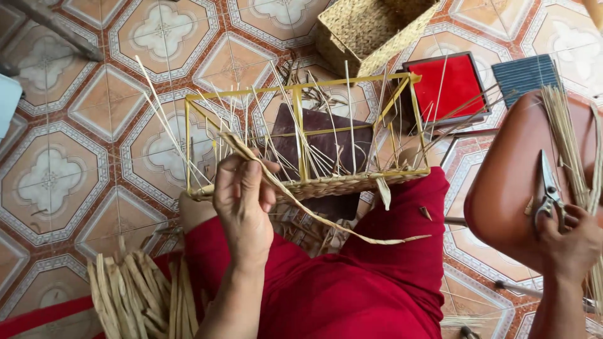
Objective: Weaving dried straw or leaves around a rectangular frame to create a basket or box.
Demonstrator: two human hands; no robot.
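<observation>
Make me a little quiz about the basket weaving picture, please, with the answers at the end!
1. True or false: the left hand pinches a flat woven strip beside the yellow wire frame.
2. What does the right hand touch on the brown stool?
A. metal shears
B. a red tray
C. a finished basket
3. Fill in: the bundle of dried stalks lies on the ____ next to the person's leg.

Key:
1. True.
2. A: the fingers rest on the handles of the shears.
3. Floor: the tiled floor, by the red trousers.
</observation>
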